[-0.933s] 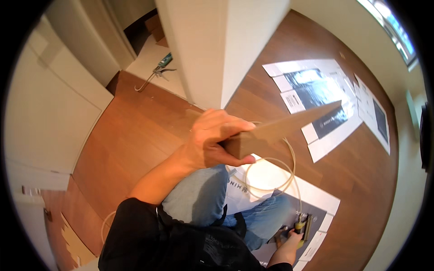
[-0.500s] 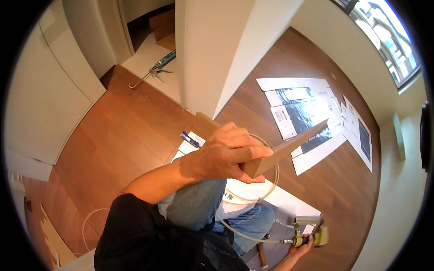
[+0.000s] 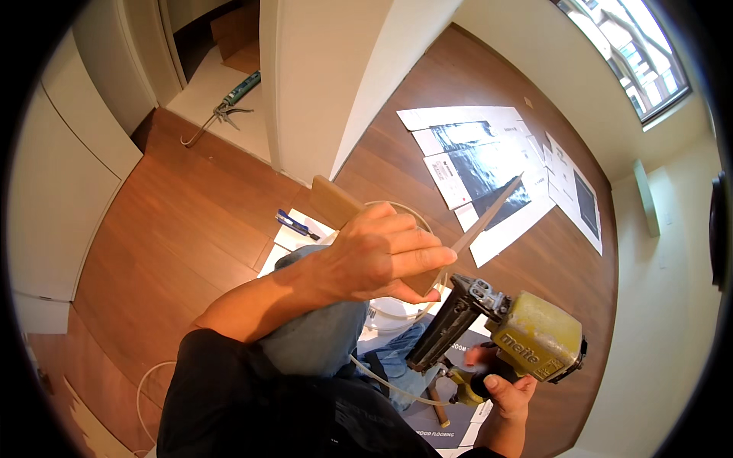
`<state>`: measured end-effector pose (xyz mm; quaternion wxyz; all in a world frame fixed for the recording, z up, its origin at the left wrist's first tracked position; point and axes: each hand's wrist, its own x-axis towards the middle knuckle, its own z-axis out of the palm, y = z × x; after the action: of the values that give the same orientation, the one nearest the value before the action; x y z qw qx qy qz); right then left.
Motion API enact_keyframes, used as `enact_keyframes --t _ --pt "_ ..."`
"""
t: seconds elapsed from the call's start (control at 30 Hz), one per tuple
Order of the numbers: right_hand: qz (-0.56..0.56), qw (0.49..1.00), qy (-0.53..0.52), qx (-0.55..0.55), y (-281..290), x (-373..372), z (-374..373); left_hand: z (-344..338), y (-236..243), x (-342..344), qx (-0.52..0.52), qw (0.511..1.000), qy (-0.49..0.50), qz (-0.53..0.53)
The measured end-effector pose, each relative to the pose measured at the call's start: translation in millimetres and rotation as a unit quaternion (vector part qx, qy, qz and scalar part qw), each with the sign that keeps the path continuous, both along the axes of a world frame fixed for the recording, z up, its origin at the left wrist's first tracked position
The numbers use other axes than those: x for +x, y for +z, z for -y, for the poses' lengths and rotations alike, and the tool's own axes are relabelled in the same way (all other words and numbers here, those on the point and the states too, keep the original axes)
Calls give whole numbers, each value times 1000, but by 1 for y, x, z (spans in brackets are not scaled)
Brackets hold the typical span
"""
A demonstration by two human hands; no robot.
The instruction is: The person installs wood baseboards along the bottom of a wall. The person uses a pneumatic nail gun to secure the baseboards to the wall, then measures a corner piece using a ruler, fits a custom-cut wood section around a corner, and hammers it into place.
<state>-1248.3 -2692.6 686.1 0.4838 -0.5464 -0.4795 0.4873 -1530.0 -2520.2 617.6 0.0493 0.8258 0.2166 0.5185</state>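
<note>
A brown wooden floor (image 3: 191, 221) fills the room, and a white wall corner (image 3: 321, 84) rises at the top middle. Beyond that corner, on a pale strip of floor, lies a caulking gun (image 3: 233, 103). To the right of the corner, flattened cardboard sheets (image 3: 489, 164) lie spread on the floor.

Below the corner, near the middle, the left hand (image 3: 374, 259) is clenched round a thin wooden strip (image 3: 397, 229), fingers wrapped over it and thumb beneath. The strip is tilted, its blunt end towards the corner and its pointed end towards the cardboard sheets.

Further from the corner, low on the right, the right hand (image 3: 504, 389) grasps the handle of a yellow nail gun (image 3: 504, 332), fingers closed round the grip. The gun's black magazine angles down to the left, just below the strip. A pale air hose (image 3: 382, 378) runs away from it. A blue pen (image 3: 296, 224) lies on white paper close below the corner.
</note>
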Motion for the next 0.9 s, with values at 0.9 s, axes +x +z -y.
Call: enact_keyframes --t 0.9 --pt "-63 995 53 -56 4 -5 -5 -4 -6 -2 20 999 -13 26"
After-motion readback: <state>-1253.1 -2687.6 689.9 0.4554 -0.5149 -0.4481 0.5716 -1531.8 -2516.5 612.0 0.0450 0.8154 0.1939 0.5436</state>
